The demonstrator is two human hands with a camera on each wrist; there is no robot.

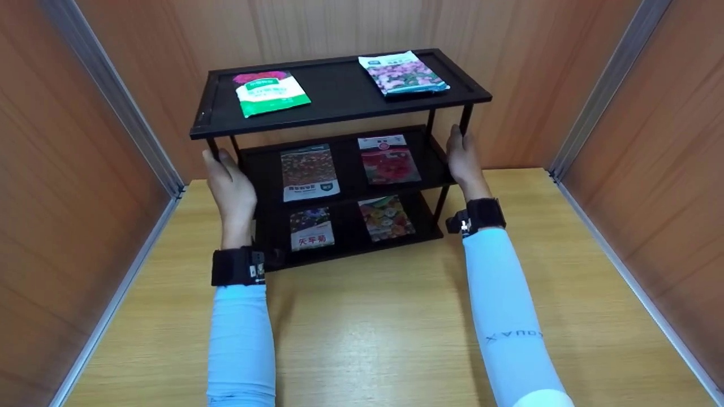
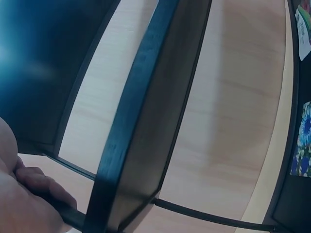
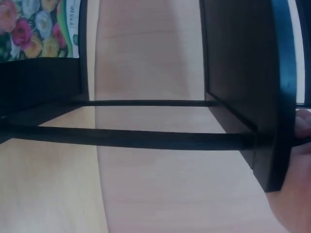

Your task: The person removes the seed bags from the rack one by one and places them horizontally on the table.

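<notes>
A black three-tier rack (image 1: pixel 334 90) stands between my hands, its right side farther back than its left. My left hand (image 1: pixel 231 189) grips the front left post just under the top tier; its curled fingers (image 2: pixel 43 187) show in the left wrist view. On the other side, my right hand (image 1: pixel 465 155) holds the front right post, mostly hidden by the rack in the right wrist view. Two flower seed packets lie on each tier: a green-and-white one (image 1: pixel 274 96) and a purple-flowered one (image 1: pixel 403 74) on top, a brownish one (image 1: pixel 309 169) and a red-flowered one (image 1: pixel 389 161) mid-level, a blue-flowered one (image 1: pixel 312 229) and a multicoloured one (image 1: pixel 387 218) at the bottom.
Under the rack is a light wooden tabletop (image 1: pixel 362 333). Wood-grain panels enclose it: a left wall (image 1: pixel 73 169), a right wall (image 1: pixel 650 169) and a back wall (image 1: pixel 339 28) close behind the rack. Metal strips (image 1: pixel 608 85) line the corners.
</notes>
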